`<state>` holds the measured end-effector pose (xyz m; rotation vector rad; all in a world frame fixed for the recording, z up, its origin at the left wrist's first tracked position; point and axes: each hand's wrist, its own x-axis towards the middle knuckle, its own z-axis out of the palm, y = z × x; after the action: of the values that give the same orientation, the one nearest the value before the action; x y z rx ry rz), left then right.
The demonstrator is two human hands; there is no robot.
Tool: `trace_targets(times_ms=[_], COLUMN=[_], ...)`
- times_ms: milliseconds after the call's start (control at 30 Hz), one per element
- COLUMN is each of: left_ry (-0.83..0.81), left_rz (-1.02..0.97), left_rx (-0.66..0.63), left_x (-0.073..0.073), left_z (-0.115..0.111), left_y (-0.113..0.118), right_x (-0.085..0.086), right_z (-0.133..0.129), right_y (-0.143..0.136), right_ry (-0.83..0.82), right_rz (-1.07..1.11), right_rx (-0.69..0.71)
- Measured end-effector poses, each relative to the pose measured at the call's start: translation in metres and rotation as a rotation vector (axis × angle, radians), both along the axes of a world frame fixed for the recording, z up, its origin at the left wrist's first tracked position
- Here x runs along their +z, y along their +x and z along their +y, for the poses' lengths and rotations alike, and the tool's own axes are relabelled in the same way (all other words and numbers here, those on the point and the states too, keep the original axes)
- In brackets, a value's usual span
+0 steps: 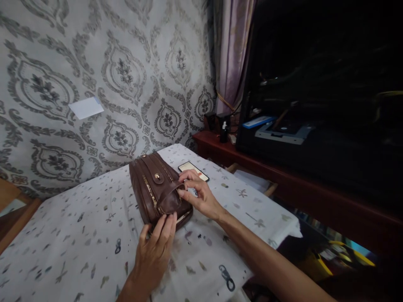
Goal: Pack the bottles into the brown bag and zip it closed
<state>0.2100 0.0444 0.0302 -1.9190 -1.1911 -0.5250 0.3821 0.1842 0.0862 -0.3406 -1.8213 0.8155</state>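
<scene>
A brown leather handbag [147, 184] with gold zips and a round gold clasp lies on a white patterned cloth [103, 226]. My right hand [200, 195] is closed at its right side, thumb and fingers pinching a leather strap [170, 193] of the bag. At the bag's near end, beside a zip [181, 219], my left hand [157, 247] has its fingers curled over the edge, gripping it. Just beyond my right hand lies a phone [201, 173] with its screen lit, partly covered by the fingers. The bag's inside is hidden.
Patterned wallpaper [126, 75] with a white paper [86, 108] on it rises behind the cloth. To the right stand a dark red shelf [258, 157], a small pump bottle [224, 132] and a large black screen [330, 75]. A yellow container [317, 266] sits lower right.
</scene>
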Motion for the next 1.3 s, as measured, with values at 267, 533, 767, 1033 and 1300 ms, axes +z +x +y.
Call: trace_targets(times_ms=[267,533,767,1033,1300], left_ry=[-0.006,0.01,-0.005,-0.005,0.009], left_rz=[-0.015,-0.026,-0.006,-0.431,-0.388], left_rx=[0.051,0.09,0.073,-0.069,0.104], left_x=[0.0,-0.003,-0.002,0.029,0.065], left_z=[-0.001,0.001,0.002,0.0,0.015], left_y=[0.004,0.005,0.003,-0.001,-0.009], right_x=[0.001,-0.003,-0.009,-0.011,-0.022], right_z=[-0.003,-0.002,-0.002,-0.003,-0.008], right_y=[0.001,0.001,0.0,0.003,-0.007], right_ry=[0.032,0.051,0.067,0.052,0.026], right_rz=[-0.027,-0.029,-0.045,-0.026,-0.073], right_rx=[0.004,0.009,0.005,-0.01,-0.053])
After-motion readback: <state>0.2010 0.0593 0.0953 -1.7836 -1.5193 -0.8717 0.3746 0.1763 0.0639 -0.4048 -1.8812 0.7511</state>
